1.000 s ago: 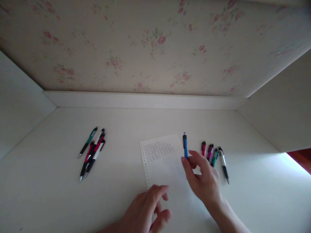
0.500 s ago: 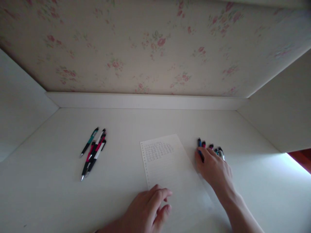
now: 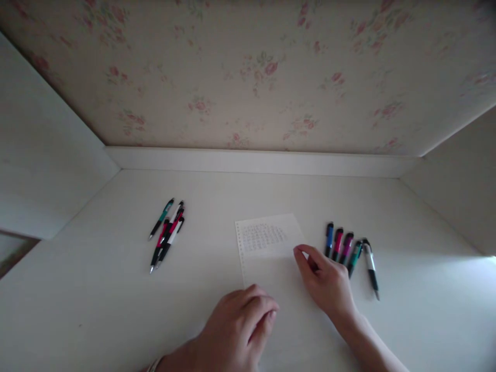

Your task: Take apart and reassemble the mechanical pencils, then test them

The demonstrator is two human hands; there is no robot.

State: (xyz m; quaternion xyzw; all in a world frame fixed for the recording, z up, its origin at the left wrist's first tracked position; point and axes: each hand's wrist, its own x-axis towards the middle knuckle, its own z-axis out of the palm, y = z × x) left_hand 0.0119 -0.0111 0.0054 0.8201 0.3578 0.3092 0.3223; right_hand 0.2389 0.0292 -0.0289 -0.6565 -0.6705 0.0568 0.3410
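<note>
My left hand (image 3: 246,323) rests low over the lined paper sheet (image 3: 267,268), its fingers curled and the thumb against the index finger, nothing visible in them. Handwritten rows fill the sheet's upper part. Over the sheet's right edge is my right hand (image 3: 327,281), thumb and index fingertips pinched together with no pen showing between them. Just beyond it lies a row of pens: a blue pen (image 3: 329,238), a red pen (image 3: 338,242), a purple pen (image 3: 346,247), a teal pen (image 3: 355,257) and a white pen (image 3: 370,262). My right hand covers the lower ends of some.
On the left of the white desk (image 3: 209,201) lies another bunch of pens, with a teal pen (image 3: 161,218) beside overlapping pink and white pens (image 3: 169,236). A low ledge (image 3: 251,161) and a floral wall (image 3: 232,77) close the back; white panels flank both sides.
My right hand has let go of the blue pen, which lies at the left end of the row, and has moved left over the paper. My left hand's thumb and fingers have closed together.
</note>
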